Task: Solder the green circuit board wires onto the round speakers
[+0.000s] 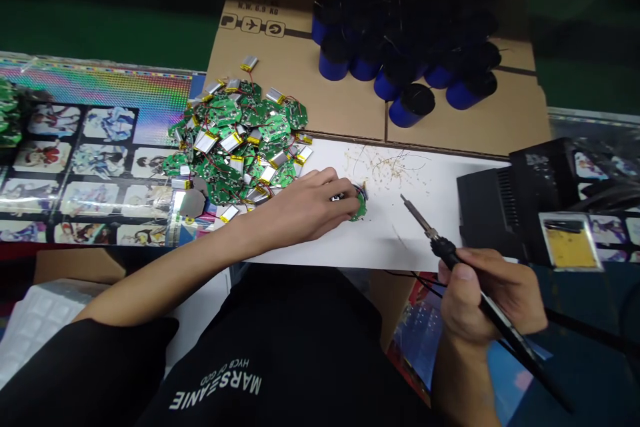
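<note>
The left hand [300,208] lies palm down at the end of a bare forearm stretched across from the lower left, its fingers curled narrowly around a small round green circuit board [359,211], which rests on a white sheet [415,240] on the worktop. A dark ring and thin wires show at the board's edge, partly hidden by the fingertips. The right hand [493,293], at the lower right, grips a soldering iron [453,255] like a pen, with its thin metal tip pointing up and left, near the board but not touching it. Pale flecks and fine wire strands [385,167] are scattered across the sheet. Just beside the left hand sits a heap of green boards [240,140], each with a small silver pouch battery and red wires. It overlaps a glossy printed sheet [95,173]. Beyond lie flattened cardboard [300,60] and a cluster of blue cylinders [395,47] with black caps. To the right stands a black soldering station [505,200], with a yellow sponge tray [570,248] in front of it.
</note>
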`<state>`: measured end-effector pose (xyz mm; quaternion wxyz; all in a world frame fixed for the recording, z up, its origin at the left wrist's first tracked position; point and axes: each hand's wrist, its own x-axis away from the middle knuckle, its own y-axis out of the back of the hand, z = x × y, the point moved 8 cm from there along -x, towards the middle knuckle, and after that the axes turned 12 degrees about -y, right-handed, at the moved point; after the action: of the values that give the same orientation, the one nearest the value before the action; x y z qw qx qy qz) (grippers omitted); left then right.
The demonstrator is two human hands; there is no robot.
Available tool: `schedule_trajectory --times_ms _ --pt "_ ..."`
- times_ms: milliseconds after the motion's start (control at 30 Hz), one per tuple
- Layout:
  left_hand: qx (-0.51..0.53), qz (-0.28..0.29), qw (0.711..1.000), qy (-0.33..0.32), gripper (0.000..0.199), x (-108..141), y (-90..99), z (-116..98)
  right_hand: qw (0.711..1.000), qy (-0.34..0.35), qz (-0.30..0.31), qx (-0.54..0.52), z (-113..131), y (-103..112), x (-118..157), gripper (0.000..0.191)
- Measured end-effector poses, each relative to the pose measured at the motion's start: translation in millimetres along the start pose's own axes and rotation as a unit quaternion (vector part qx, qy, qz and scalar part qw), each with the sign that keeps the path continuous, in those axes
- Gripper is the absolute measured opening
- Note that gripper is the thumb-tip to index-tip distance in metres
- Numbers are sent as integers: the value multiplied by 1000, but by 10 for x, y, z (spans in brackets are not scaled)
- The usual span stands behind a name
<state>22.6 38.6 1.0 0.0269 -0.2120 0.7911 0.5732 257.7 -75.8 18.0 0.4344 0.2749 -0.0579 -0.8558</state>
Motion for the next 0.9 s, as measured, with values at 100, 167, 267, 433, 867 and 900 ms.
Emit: schedule_trajectory --times_ms 100,167,267,433,867,900 --pt "6 8 1000 -1 25 -3 -2 -12 999 -45 5 5 -74 -30 26 12" --pt "15 11 1000 5 26 -7 2 -12 998 -63 8 0 -90 -46 33 13" --pt "32 9 999 22 26 -11 8 2 997 -81 -3 -22 -85 -61 17 20" --pt "50 31 998 29 25 -20 -38 8 983 -142 54 -102 -128 -197 8 59" --pt "143 -22 986 85 22 114 -69 57 981 -163 100 -38 -309 -439 220 17" --pt "151 -22 984 91 21 100 -108 56 979 -170 97 -60 -302 -475 244 15"
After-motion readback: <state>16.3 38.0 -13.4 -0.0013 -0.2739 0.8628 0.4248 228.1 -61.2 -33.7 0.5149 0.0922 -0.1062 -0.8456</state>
